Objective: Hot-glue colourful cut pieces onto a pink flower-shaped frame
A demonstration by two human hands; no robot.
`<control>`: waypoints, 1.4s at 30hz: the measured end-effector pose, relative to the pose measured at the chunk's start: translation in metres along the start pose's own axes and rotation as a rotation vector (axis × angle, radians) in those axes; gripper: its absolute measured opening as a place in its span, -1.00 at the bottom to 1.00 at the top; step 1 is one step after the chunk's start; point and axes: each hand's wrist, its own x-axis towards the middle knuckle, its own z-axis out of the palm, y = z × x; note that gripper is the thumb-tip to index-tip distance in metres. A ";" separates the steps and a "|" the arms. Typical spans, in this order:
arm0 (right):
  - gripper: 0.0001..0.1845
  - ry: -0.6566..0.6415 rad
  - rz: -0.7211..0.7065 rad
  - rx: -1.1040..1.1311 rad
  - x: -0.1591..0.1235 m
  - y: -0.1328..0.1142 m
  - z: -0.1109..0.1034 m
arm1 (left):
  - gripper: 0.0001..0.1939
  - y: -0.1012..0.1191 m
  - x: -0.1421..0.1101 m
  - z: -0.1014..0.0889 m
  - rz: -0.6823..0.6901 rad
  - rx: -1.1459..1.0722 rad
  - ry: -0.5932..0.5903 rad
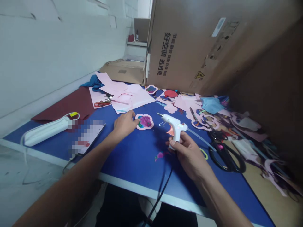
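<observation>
My right hand (pixel 186 149) is wrapped round the handle of a white hot glue gun (pixel 174 124) with an orange trigger. Its nozzle points to the left, and a clear glue stick (pixel 201 137) sticks out of its back. Left of the gun, a pink-edged, flower-shaped fabric patch (pixel 145 122) with a purple rose lies flat on the blue table (pixel 132 164). My left hand (pixel 125 124) rests at the patch's left edge, its thumb at the border and the index finger a little apart from it. The other left fingers are mostly hidden.
A white power strip (pixel 48 130) and a phone (pixel 88 138) lie at the left. Pink sheets (pixel 134 96) and maroon fabric (pixel 66 105) are behind. Black-handled scissors (pixel 227 157) and scraps crowd the right. A large cardboard box (pixel 189 47) stands at the back. A black cord (pixel 163 190) hangs over the front edge.
</observation>
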 end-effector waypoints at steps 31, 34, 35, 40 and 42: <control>-0.55 -0.101 0.003 -0.216 0.039 0.016 -0.014 | -0.69 -0.024 0.005 0.004 0.540 0.172 -0.497; -0.57 -0.103 -0.007 -0.237 0.038 0.017 -0.014 | -0.78 -0.025 0.005 0.005 0.548 0.147 -0.491; -0.58 -0.104 -0.013 -0.239 0.037 0.017 -0.014 | -0.81 -0.025 0.006 0.006 0.550 0.139 -0.486; -0.62 -0.114 -0.037 -0.250 0.037 0.016 -0.014 | -0.86 -0.024 0.006 0.005 0.573 0.109 -0.464; -0.62 -0.107 -0.046 -0.261 0.037 0.016 -0.013 | -0.85 -0.023 0.006 0.005 0.571 0.094 -0.466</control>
